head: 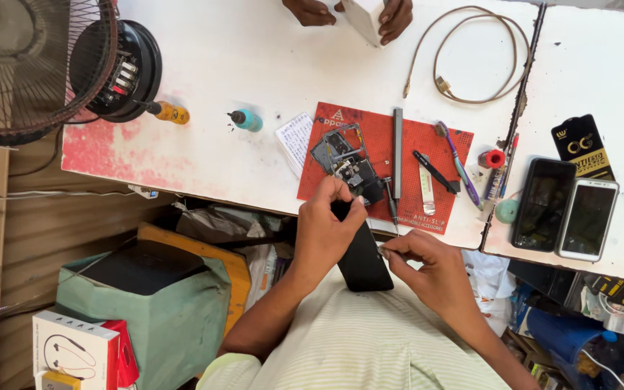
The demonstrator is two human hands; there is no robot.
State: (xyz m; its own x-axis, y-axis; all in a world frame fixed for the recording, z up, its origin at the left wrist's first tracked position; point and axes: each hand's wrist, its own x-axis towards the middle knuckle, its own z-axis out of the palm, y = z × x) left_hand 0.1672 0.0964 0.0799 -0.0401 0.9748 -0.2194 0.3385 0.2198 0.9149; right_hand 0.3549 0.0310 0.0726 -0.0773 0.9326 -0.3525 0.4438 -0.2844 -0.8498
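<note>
— Below the bench (254, 65) edge, over the person's lap, what does the left hand (324, 232) have?

— A black phone (365, 254), pinched at its top end, fingers wrapped round so the slab hangs steady and tilted toward the other hand. That grip is closed on it.

— And the right hand (427, 266)?

— Its fingers are pinched narrow on a thin metal tool (383, 249), the tip touching the phone's edge. Holding the phone low and close seemingly gives the tool a firm angle.

— Why the red mat (427, 144) just above?

— It keeps small parts from rolling: an opened phone frame (344, 162), a grey bar (397, 152), tweezers (426, 189) and a purple toothbrush (458, 162) lie side by side within reach.

— Anything further off?

— Two phones (565, 209) lie flat to the right, a coiled cable (471, 54) beyond the mat, a teal bottle (245, 120) to the left. Another person's hands (352, 11) hold a white box at the far edge.
</note>
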